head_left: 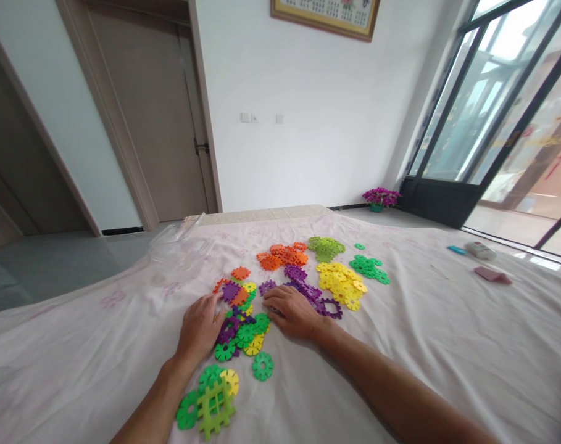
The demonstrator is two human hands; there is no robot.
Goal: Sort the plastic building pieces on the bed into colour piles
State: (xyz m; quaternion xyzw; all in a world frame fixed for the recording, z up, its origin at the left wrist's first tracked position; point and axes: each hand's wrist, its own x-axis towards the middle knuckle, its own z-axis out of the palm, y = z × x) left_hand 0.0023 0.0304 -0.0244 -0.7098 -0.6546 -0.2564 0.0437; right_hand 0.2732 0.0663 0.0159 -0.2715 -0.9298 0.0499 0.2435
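Plastic building pieces lie in front of me, some flower-shaped discs and some notched squares. My left hand [200, 325] rests at the left side of a mixed heap, thumb and fingers apart, with its fingertips at a purple square piece [231, 291]. Green discs [246, 333], yellow discs [253, 345] and a purple frame piece [227, 330] lie just right of that hand. My right hand [293, 310] is laid low at the left edge of a purple pile [311, 295], fingers stretched leftward. Nothing shows in its grasp, though its palm side is hidden.
Sorted piles lie farther off: orange [282, 256], light green [326, 248], yellow [341, 283] and green [369, 269]. Nearer are a light green lattice piece [216, 408] and a single green disc [262, 366]. A clear plastic bag [178, 243] sits at the left edge of the wrinkled cloth [423, 345].
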